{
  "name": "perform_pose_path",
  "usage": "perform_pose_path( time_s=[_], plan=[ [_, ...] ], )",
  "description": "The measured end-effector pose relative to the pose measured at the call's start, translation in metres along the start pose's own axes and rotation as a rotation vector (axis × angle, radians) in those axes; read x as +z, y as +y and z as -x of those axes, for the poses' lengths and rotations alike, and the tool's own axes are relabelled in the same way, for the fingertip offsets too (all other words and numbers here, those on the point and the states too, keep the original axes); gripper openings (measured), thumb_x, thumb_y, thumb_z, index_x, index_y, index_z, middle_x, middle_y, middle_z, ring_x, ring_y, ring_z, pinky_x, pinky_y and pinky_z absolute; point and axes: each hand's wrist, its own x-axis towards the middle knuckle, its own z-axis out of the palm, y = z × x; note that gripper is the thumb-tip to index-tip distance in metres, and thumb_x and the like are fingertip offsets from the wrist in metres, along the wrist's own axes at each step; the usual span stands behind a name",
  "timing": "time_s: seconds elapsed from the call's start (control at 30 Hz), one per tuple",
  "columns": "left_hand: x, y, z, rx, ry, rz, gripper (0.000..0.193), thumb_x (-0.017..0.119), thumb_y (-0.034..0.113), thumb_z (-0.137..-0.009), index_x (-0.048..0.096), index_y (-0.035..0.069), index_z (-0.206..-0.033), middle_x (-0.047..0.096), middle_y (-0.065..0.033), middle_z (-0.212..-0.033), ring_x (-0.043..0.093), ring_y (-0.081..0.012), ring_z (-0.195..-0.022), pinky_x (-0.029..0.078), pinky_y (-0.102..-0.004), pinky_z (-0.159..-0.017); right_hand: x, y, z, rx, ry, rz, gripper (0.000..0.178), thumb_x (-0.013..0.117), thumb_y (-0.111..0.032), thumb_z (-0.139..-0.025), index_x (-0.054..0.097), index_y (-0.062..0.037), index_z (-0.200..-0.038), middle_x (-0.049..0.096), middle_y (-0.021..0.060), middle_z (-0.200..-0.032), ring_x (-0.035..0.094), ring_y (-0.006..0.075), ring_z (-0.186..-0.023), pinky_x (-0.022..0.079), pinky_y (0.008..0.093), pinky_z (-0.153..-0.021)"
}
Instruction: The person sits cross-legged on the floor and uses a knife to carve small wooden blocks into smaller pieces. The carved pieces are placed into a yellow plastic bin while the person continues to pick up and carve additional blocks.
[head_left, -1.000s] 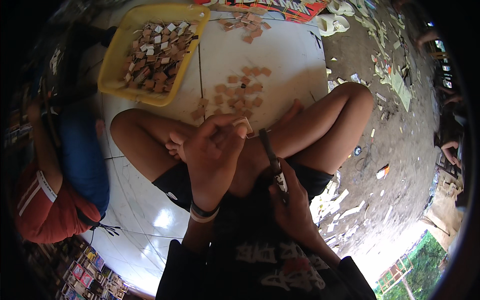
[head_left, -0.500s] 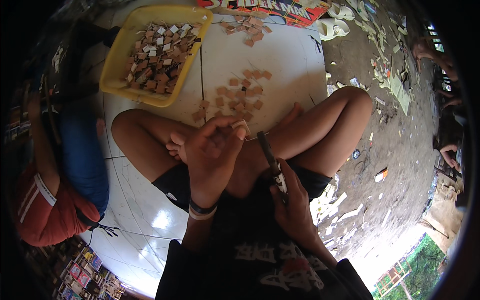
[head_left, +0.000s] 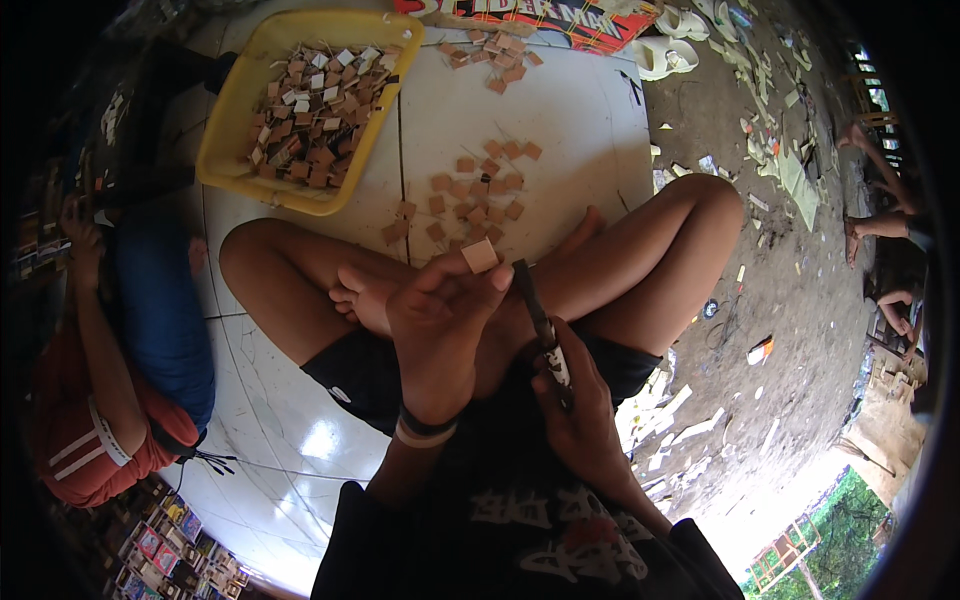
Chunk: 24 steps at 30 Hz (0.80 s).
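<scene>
White floor tiles point(head_left: 575, 110) spread beneath a small brown square point(head_left: 479, 255) grasped by the left hand point(head_left: 435, 345) — the right hand point(head_left: 583, 400) grips a dark, blade-like tool point(head_left: 537, 305), its tip so near the left thumb point(head_left: 496, 288) that a slip might nick it; loose squares point(head_left: 477, 188) lie beyond.

Scrap-strewn ground point(head_left: 800, 300) and a tub point(head_left: 230, 128) of small squares point(head_left: 320, 110) suggest a workshop.

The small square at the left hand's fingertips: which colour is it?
The small square is light brown, seen in the head view.
</scene>
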Motion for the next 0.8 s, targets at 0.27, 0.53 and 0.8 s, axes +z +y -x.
perform_pose_path(
  time_s=[0.27,0.53,0.8],
  plan=[
    [0.009,0.003,0.005,0.023,0.018,0.093,0.022,0.074,-0.002,-0.097,0.066,-0.005,-0.117,0.074,-0.0089,-0.105,0.074,-0.0165,-0.099,0.066,-0.0343,-0.092,0.001,-0.005,0.0,0.032,0.001,-0.023,0.063,0.062,0.003,-0.1,0.039,-0.0021,-0.158,0.06,0.0284,-0.132,0.064,0.0468,-0.119,0.051,0.0488,-0.098],
    [0.008,0.006,0.003,-0.01,-0.027,0.017,0.026,0.074,-0.001,-0.098,0.065,-0.004,-0.122,0.074,-0.0108,-0.108,0.073,-0.0157,-0.101,0.061,-0.0303,-0.091,-0.002,-0.002,-0.001,0.011,-0.025,-0.032,0.06,0.061,0.005,-0.099,0.04,0.002,-0.155,0.061,0.0314,-0.135,0.063,0.0491,-0.124,0.052,0.0484,-0.101],
    [0.002,0.012,-0.008,-0.192,-0.195,0.06,0.034,0.071,0.004,-0.101,0.06,-0.004,-0.131,0.074,-0.0116,-0.103,0.074,-0.0177,-0.099,0.061,-0.0331,-0.094,-0.017,-0.004,0.002,0.191,-0.252,-0.185,0.044,0.058,-0.003,-0.105,0.046,0.0036,-0.147,0.066,0.0182,-0.117,0.067,0.0333,-0.104,0.054,0.0425,-0.091]
  ],
)
